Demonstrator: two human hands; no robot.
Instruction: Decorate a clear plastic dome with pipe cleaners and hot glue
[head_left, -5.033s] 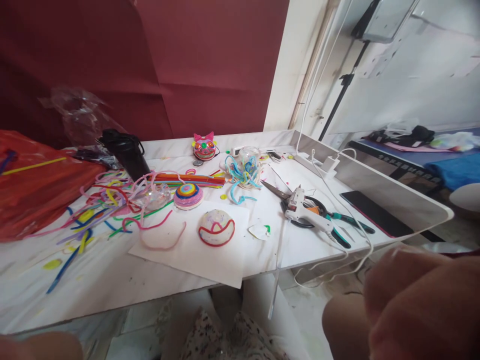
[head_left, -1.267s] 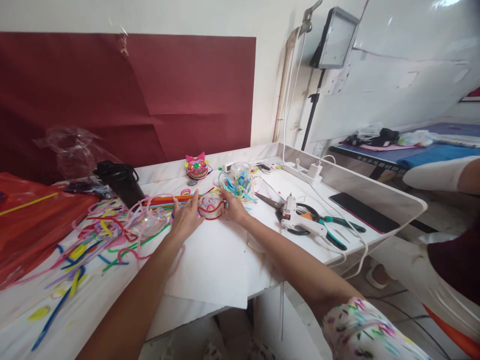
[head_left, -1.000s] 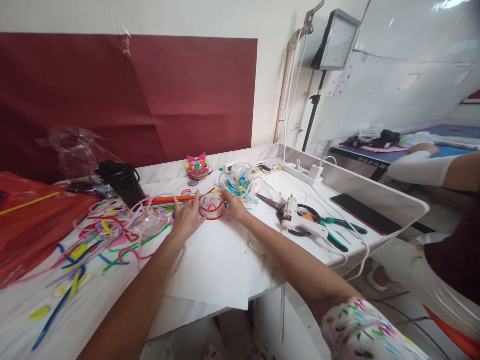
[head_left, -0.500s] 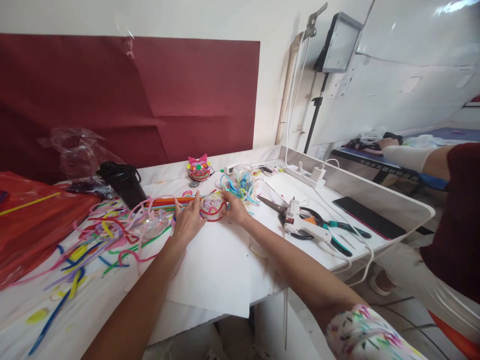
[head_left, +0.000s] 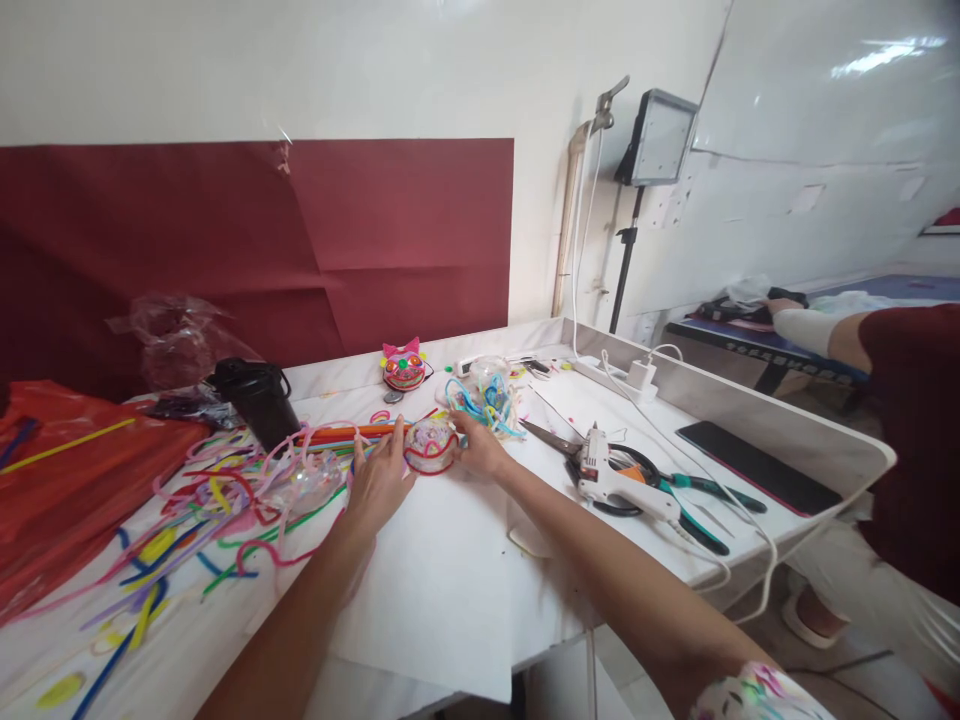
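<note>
1. From my end of the head feed I get the desk (head_left: 187, 640), its hard, pale surface marbled grey, with a raised lip along the far and right edges.
2. A maroon sheet (head_left: 412, 220), flat and creased, covers the wall behind the far edge.
3. I see a red bag (head_left: 90, 490) of thin, crinkled plastic toward the desk's left end.
4. A smooth white sheet (head_left: 442, 600) lies at the middle of the near edge, one corner jutting past it.
5. Left of that I see a heap of bendy strips (head_left: 236, 492), many-coloured, curled and crossed.
6. A black bottle (head_left: 259, 405), cylindrical with a looped lid, is behind the heap.
7. Toward the right edge, a white plastic glue gun (head_left: 626, 487) lies over metal scissors (head_left: 551, 440) beside teal-handled pliers (head_left: 724, 490).
8. My left hand (head_left: 379, 475) and right hand (head_left: 480, 450) are apart, clamped on opposite sides of a small dome.
9. That dome (head_left: 429, 440), round and pale with mottled colour, is at the white sheet's far end; a curved red strip (head_left: 431, 471) lines its near side.
10. A pink cat-eared face (head_left: 404, 368), rounded, is by the far edge.
</note>
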